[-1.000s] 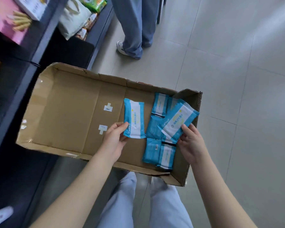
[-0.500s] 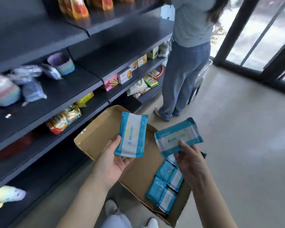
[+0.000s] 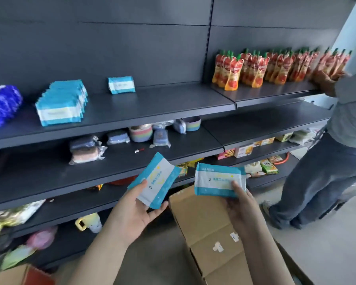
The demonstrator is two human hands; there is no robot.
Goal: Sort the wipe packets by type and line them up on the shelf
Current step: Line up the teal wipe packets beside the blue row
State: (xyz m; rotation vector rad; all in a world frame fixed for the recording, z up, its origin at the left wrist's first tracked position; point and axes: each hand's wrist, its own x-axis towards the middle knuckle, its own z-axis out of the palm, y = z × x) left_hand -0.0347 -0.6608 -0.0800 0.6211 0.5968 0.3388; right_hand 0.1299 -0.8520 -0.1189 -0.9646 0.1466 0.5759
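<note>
Two flat, rectangular wipe packets in glossy plastic film, teal-blue at the edges with a white printed panel, sit at lower centre of the frame, one in each of a person's hands. The left hand (image 3: pixel 136 212) grips the tilted packet (image 3: pixel 154 183) from below, thumb pressed on its face; the right hand (image 3: pixel 242 204) pinches the level packet (image 3: pixel 219 179) along its lower edge, fingers across the white panel. Directly beneath them lies an open cardboard box (image 3: pixel 210 229), matte brown, with small white tape tabs on its flaps. At upper left, on the dark grey metal top shelf (image 3: pixel 152 108), a row of matching packets (image 3: pixel 62 103) stands upright, face forward, beside a row of deep-blue packets (image 3: pixel 2 105) at the frame's left edge; a single packet (image 3: pixel 121 84) stands alone against the back panel, apart from the row. On the shelf below lie clear-wrapped sponges (image 3: pixel 86 149) and pastel striped cups (image 3: pixel 141 133). At upper right, red-and-orange spouted pouches (image 3: pixel 255 68) stand in ranks, where another person (image 3: pixel 337 140) in jeans reaches toward them.
</note>
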